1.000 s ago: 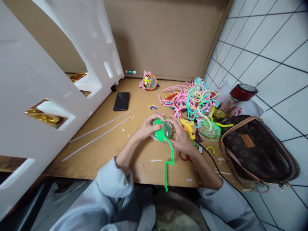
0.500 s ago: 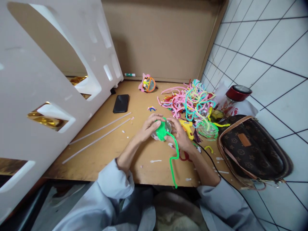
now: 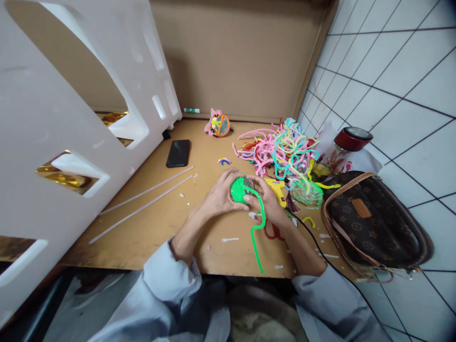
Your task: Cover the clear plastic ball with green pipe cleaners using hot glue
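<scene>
One left hand [image 3: 220, 194] and one right hand [image 3: 268, 202] make two, at centre frame. The held green piece [image 3: 238, 190] at centre and the loose green piece [image 3: 308, 194] to its right make two. Two white sticks [image 3: 141, 209] lie left of centre. There is one each of phone [image 3: 178, 153], marker [image 3: 191, 110], figurine [image 3: 218, 124], rainbow piece [image 3: 224, 161], glue gun [image 3: 280, 192], bottle [image 3: 351, 140] and handbag [image 3: 381, 223]. Fuzzy stems [image 3: 281, 148], heaped right of centre, are too tangled to count.

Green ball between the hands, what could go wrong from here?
The loose strand hanging from the green ball reaches toward the table edge, so it might snag on a sleeve. The yellow glue gun lies close beside the right hand; it could get bumped, or burn if hot, which I can't tell.
</scene>
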A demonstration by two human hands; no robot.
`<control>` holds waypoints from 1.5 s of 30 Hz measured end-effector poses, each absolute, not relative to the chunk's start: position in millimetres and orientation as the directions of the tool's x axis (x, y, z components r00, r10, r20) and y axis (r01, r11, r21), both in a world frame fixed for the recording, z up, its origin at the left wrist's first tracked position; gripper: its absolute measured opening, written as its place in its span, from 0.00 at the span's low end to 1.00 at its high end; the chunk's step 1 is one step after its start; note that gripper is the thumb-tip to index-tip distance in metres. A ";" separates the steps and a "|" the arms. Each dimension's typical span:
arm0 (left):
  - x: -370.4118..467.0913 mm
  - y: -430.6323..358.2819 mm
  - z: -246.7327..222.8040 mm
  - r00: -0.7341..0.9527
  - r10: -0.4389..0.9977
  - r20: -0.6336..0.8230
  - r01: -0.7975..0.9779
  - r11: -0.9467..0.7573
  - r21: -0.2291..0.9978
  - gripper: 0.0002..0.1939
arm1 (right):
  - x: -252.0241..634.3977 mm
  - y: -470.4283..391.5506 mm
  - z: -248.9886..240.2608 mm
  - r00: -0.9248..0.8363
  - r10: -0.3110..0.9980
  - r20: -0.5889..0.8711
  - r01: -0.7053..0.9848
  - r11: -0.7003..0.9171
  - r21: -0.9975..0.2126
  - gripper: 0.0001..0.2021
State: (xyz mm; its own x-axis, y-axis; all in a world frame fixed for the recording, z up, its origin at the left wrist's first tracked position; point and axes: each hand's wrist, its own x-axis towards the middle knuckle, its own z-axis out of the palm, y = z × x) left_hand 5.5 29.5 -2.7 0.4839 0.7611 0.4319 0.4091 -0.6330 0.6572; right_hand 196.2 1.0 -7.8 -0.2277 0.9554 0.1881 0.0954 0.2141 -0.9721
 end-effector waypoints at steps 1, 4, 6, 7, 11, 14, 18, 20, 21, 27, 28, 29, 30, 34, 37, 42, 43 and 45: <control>6.7 29.8 -4.0 0.473 0.763 0.441 0.411 -0.634 0.655 0.44 | 196.1 0.7 -6.9 -0.231 0.955 0.189 0.087 0.214 -0.973 0.28; 9.4 29.6 -4.1 0.436 0.765 0.474 0.408 -0.637 0.654 0.37 | 195.5 -0.3 -6.0 -0.231 0.954 0.193 0.078 0.216 -0.973 0.25; 9.7 28.9 -1.6 0.425 0.771 0.474 0.381 -0.627 0.679 0.34 | 195.6 -1.2 -6.6 -0.232 0.952 0.199 0.084 0.223 -0.971 0.23; 9.4 28.6 -0.1 0.423 0.782 0.458 0.367 -0.610 0.702 0.34 | 195.9 -1.9 -6.8 -0.225 0.951 0.211 0.093 0.236 -0.967 0.22; 6.8 27.6 4.9 0.432 0.832 0.349 0.335 -0.507 0.794 0.34 | 198.0 -6.9 -3.2 -0.086 0.926 0.367 0.277 0.376 -0.884 0.16; 6.0 26.9 6.1 0.438 0.841 0.318 0.314 -0.474 0.823 0.35 | 197.1 -11.2 1.9 -0.022 0.857 0.515 0.432 0.473 -0.768 0.11; 7.2 24.4 8.2 0.459 0.827 0.325 0.311 -0.492 0.814 0.34 | 189.5 -13.7 3.3 -0.053 0.814 0.579 0.509 0.520 -0.685 0.06; 7.6 23.3 9.5 0.472 0.821 0.320 0.320 -0.498 0.806 0.34 | 185.7 -13.1 2.8 -0.071 0.808 0.585 0.500 0.536 -0.680 0.06; 7.5 23.0 10.0 0.476 0.821 0.317 0.325 -0.499 0.804 0.34 | 184.8 -12.5 2.7 -0.066 0.807 0.587 0.486 0.539 -0.688 0.08; 4.8 24.9 8.2 0.496 0.817 0.295 0.320 -0.488 0.812 0.36 | 192.0 -7.9 5.7 0.148 0.819 0.554 0.460 0.439 -0.772 0.15; 4.7 25.0 7.7 0.498 0.814 0.298 0.313 -0.489 0.814 0.36 | 193.2 -8.0 6.1 0.143 0.822 0.551 0.467 0.435 -0.770 0.16; 4.8 25.0 7.2 0.499 0.811 0.305 0.306 -0.494 0.814 0.36 | 193.7 -8.6 6.4 0.129 0.822 0.555 0.477 0.440 -0.761 0.17; 5.0 24.7 6.9 0.500 0.808 0.312 0.302 -0.501 0.811 0.36 | 193.4 -9.6 6.5 0.115 0.817 0.565 0.489 0.448 -0.748 0.15; 7.4 22.2 6.9 0.499 0.799 0.337 0.314 -0.529 0.788 0.35 | 186.0 -16.0 7.1 0.057 0.765 0.641 0.561 0.507 -0.655 0.09; 8.9 20.3 7.6 0.506 0.778 0.373 0.306 -0.566 0.766 0.33 | 179.9 -19.8 8.1 -0.054 0.756 0.652 0.590 0.551 -0.589 0.08; 9.1 18.6 11.4 0.538 0.762 0.361 0.323 -0.582 0.746 0.35 | 175.8 -19.1 9.7 0.017 0.774 0.633 0.532 0.529 -0.661 0.11; 8.9 18.4 12.6 0.538 0.765 0.354 0.327 -0.576 0.749 0.35 | 175.6 -18.4 10.0 0.029 0.775 0.631 0.517 0.528 -0.674 0.11; 8.7 18.2 14.8 0.539 0.769 0.344 0.326 -0.566 0.757 0.35 | 175.9 -17.7 10.3 0.026 0.765 0.644 0.496 0.549 -0.672 0.12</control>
